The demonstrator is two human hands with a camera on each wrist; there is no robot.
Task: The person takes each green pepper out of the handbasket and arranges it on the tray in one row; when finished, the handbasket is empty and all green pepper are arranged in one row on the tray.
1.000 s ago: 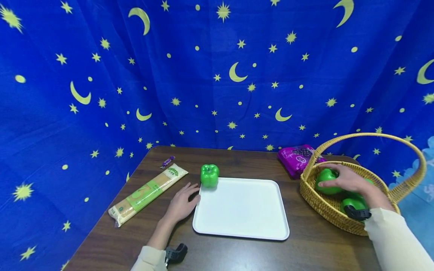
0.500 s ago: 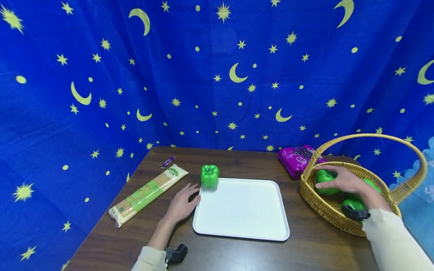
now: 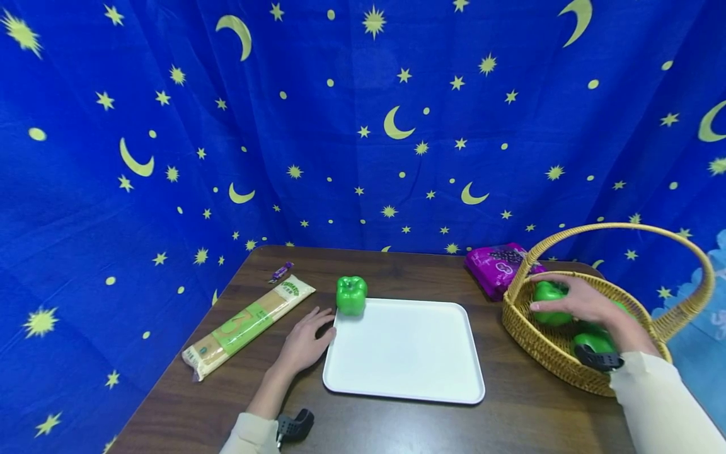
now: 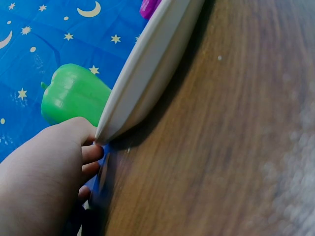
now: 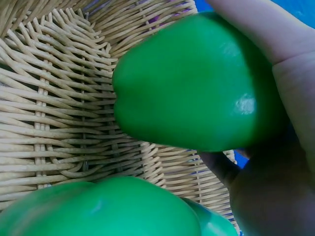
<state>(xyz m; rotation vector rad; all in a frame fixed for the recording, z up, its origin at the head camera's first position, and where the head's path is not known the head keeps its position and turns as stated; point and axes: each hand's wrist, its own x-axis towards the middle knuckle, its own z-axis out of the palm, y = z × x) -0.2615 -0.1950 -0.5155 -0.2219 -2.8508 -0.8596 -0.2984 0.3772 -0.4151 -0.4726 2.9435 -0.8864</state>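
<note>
My right hand [image 3: 587,301] reaches into the wicker basket [image 3: 530,343] and grips a green bell pepper [image 3: 550,304]. In the right wrist view, the thumb lies along one side of this held bell pepper [image 5: 192,83], and its end hangs above the woven bottom. Other green peppers [image 5: 108,209] lie beside it. On the left, my left hand [image 3: 306,339] rests on the table with relaxed fingers, touching the left rim of a white tray [image 3: 405,350]. Another green bell pepper [image 3: 351,295] stands at the tray's back left corner.
A long pack of noodles [image 3: 249,326] lies left of my left hand, with a small purple wrapped candy [image 3: 280,272] behind it. Behind the basket's left end sits a purple bag [image 3: 499,268]. The basket's tall handle [image 3: 612,226] arches over my right hand. A starry blue curtain encloses the table.
My right hand and the pepper it holds have shifted slightly inside the basket, a little left and then back right. The left hand, tray and pepper on it stay put.
</note>
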